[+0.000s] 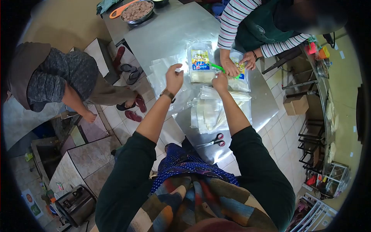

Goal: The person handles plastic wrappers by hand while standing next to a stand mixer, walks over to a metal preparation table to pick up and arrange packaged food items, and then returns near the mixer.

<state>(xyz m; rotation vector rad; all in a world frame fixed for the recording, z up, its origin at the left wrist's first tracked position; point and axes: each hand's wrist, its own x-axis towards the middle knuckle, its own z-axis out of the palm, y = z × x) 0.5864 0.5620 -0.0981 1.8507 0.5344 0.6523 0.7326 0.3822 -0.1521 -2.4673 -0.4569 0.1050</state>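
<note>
My left hand hovers over clear plastic bags, its fingers curved and apart with nothing visible in them. My right hand is closed at the lower edge of the bags, beside a bright green strip-like tool; whatever its fingers pinch is hidden. Between my hands lies a clear bag with a blue and yellow printed label. A co-worker's hand presses on the green tool over a second labelled bag. Nearer me is a pile of whitish plastic bags.
Scissors with dark and pink handles lie at the near edge of the metal table. A bowl of brown pieces stands at the far left. Another person is at the left. A cardboard box is at the right.
</note>
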